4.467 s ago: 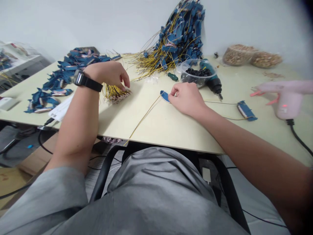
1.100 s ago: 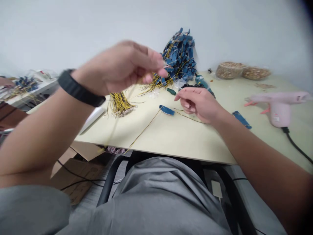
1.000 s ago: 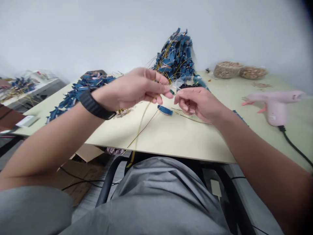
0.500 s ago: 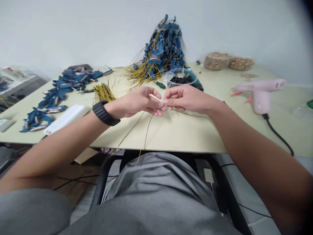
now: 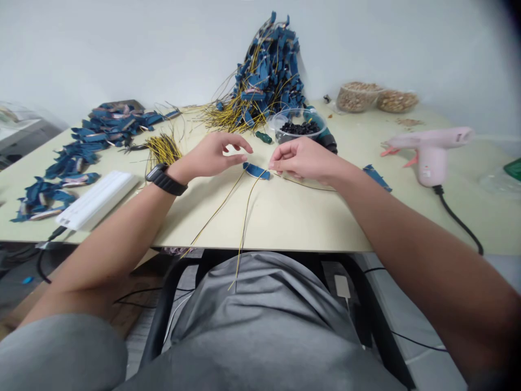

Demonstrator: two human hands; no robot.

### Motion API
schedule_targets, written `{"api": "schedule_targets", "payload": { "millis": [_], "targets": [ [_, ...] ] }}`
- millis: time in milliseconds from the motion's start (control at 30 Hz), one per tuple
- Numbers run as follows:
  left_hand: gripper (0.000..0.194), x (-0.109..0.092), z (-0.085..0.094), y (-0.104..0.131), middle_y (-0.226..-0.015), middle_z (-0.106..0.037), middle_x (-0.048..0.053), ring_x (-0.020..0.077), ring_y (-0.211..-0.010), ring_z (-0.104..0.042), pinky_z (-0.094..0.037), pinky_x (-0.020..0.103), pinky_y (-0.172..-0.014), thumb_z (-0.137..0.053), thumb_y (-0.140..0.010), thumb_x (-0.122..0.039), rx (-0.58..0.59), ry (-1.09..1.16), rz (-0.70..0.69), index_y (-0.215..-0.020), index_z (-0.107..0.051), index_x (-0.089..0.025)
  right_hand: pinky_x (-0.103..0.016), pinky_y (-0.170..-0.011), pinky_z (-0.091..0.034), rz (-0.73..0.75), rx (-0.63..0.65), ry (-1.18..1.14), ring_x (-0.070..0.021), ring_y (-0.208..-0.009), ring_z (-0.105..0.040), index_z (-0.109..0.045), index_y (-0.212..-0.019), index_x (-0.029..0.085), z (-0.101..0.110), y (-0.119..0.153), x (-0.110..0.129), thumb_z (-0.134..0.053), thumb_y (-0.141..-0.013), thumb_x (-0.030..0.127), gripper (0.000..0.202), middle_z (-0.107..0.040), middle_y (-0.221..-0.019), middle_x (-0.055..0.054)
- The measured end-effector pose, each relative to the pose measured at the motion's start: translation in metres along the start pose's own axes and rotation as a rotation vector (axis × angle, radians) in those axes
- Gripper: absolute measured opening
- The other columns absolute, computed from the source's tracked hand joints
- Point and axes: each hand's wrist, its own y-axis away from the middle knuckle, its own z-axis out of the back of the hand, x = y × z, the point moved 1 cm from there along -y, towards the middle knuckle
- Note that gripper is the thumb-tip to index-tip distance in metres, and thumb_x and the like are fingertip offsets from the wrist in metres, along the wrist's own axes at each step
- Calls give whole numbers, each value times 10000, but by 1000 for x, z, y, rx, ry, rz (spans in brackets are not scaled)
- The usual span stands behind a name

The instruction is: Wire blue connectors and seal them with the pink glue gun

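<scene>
My left hand [image 5: 222, 155] hovers over the table with thumb and fingers apart and nothing between them. My right hand [image 5: 295, 157] has its thumb and fingertips pinched on the end of a thin yellow-black wire [image 5: 246, 217], which hangs over the table's front edge. Between the hands a small blue piece [image 5: 256, 171] lies on the table. Another yellow-black wire [image 5: 217, 209] runs from its left end toward the front edge. A dark wire [image 5: 305, 185] passes below my right hand.
Behind the hands stand a clear bowl of black parts [image 5: 301, 128] and a tall blue heap [image 5: 268, 70]. A pink glue gun [image 5: 433, 152] is right. More blue pieces [image 5: 103, 130], a wire bundle [image 5: 163, 149] and a white power strip [image 5: 97, 201] lie left.
My left hand has moved left and opened away from my right hand. The blue piece between the hands now shows. The view has shifted slightly.
</scene>
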Motion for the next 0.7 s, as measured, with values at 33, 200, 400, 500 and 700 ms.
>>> {"api": "schedule_targets", "payload": {
  "millis": [33,200,400,500,700],
  "targets": [
    [321,3,-4,0,-1272,-934,96,302,-1186,-826,-618,463,-1056,-860,-1009,-495,14,2,-31,-1226,-934,-271,-347,-586,-315,-3,-5,-1,-111,-584,-438,-806,-812,218,-1,-1,-1,-1036,-945,266,270,-725,-770,-13],
    [310,2,-17,0,-1337,-942,95,334,-1255,-843,-512,569,-1292,-928,-949,-461,49,-18,-150,-1215,-949,-301,-329,-576,-306,8,-60,21,-126,-624,-473,-817,-789,213,-2,-4,-4,-940,-956,159,214,-699,-737,-11],
    [332,-8,-28,3,-1297,-944,55,391,-1343,-739,-406,646,-1306,-935,-917,-400,48,-111,-71,-1245,-964,-361,-339,-587,-345,0,-64,9,-133,-632,-478,-818,-781,209,-4,-6,-7,-958,-922,167,203,-709,-739,-20],
    [348,-12,-32,3,-1248,-941,51,409,-1365,-705,-366,675,-1301,-929,-890,-350,63,-146,-56,-1235,-972,-372,-352,-617,-376,-3,-82,37,-131,-626,-468,-818,-772,203,-6,-5,-4,-990,-915,158,228,-684,-720,-12],
    [283,-15,-35,0,-1111,-889,63,411,-1337,-668,-301,732,-1332,-949,-908,-313,75,-141,-33,-1185,-975,-367,-361,-569,-256,-62,-82,37,-124,-597,-398,-815,-757,198,-9,-5,-2,-878,-998,85,273,-606,-664,2]
  ]
}}
